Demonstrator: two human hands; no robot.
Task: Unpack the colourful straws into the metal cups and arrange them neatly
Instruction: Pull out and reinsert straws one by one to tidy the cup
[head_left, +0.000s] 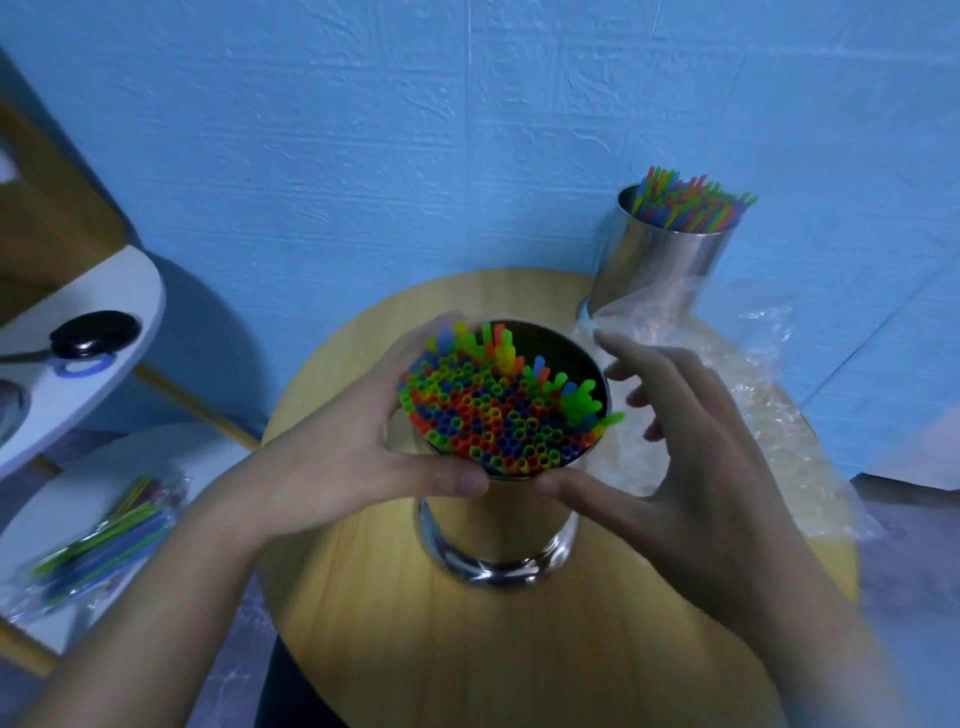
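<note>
A metal cup (498, 535) stands in the middle of the round wooden table (519, 649), packed with upright colourful straws (493, 410); a few stick up higher at the back. My left hand (337, 447) wraps round the cup's rim and the straw bundle from the left, thumb at the front. My right hand (691, 457) is at the right side, thumb touching the rim in front, fingers spread and lifted off. A second metal cup (660, 260) full of straws (685, 202) stands at the back right.
Crumpled clear plastic wrapping (743, 395) lies on the table's right side. A pack of straws (98, 545) rests on a white shelf at the lower left, under another white shelf with a black object (96, 332). A blue wall rises behind.
</note>
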